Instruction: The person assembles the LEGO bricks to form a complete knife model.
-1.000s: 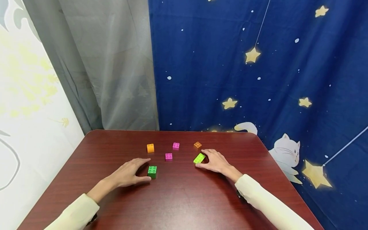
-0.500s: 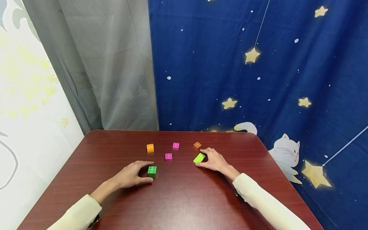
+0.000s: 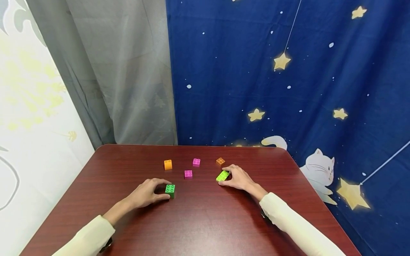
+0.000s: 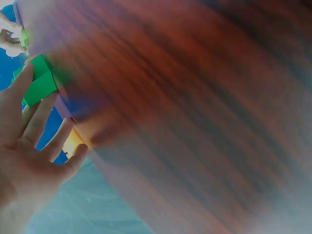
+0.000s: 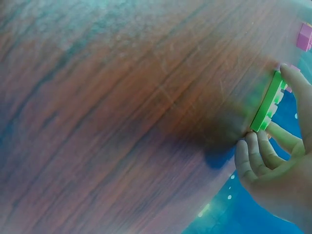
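My left hand (image 3: 145, 193) pinches a green two-by-two toy brick (image 3: 170, 191) between thumb and index finger at the table's left-middle. In the left wrist view, the thumb lies against the green brick (image 4: 41, 80) and the other fingers spread past it. On the right, my right hand (image 3: 238, 179) grips a flat lime-green toy brick (image 3: 222, 176) by its two ends, thumb near and index finger far. The right wrist view shows the lime brick (image 5: 268, 102) resting low at the tabletop, its studs facing right.
Beyond the hands lie a yellow-orange brick (image 3: 168, 165), a magenta brick (image 3: 188, 174), a pink brick (image 3: 196, 162) behind it, and a small orange brick (image 3: 220, 161). The dark red wooden table (image 3: 205, 227) backs onto grey and blue starry curtains (image 3: 224, 89).
My left hand has moved slightly right; its thumb and index finger have come round the green brick and closed on it. My right hand stays at the lime brick almost unmoved.
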`<move>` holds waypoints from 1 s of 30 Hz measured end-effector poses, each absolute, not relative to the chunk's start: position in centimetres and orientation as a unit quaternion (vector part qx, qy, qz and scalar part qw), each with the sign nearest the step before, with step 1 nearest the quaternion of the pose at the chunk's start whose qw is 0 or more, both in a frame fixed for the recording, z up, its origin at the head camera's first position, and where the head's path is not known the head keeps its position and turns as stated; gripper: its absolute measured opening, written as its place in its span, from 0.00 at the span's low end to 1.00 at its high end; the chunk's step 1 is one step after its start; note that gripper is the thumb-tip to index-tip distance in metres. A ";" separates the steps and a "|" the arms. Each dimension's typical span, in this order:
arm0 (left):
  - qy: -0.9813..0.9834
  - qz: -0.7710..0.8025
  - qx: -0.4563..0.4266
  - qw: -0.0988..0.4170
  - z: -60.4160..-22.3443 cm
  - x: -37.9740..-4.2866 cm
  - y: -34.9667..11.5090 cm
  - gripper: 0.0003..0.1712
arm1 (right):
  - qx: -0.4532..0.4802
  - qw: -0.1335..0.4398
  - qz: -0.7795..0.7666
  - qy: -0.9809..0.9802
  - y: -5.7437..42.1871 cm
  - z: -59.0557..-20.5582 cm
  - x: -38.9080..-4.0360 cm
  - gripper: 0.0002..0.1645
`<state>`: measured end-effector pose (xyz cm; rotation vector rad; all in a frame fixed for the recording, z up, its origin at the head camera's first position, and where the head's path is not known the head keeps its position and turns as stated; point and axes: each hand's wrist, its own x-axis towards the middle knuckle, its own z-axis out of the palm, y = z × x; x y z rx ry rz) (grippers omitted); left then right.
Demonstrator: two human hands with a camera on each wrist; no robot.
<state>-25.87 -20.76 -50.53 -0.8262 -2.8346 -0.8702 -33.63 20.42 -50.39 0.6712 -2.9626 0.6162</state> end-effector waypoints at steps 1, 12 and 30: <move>-0.920 -0.283 -0.269 0.034 -50.5 -25.9 -20.7 0.25 | 0.215 0.023 0.198 -0.956 20.4 -50.4 -33.6 0.44; -0.919 -0.286 -0.272 0.024 -50.2 -26.3 -20.4 0.23 | 0.204 0.020 0.209 -0.956 20.7 -50.3 -33.2 0.38; -0.915 -0.299 -0.272 0.004 -50.0 -26.4 -20.3 0.21 | 0.339 0.019 0.272 -0.901 21.7 -51.4 -33.8 0.29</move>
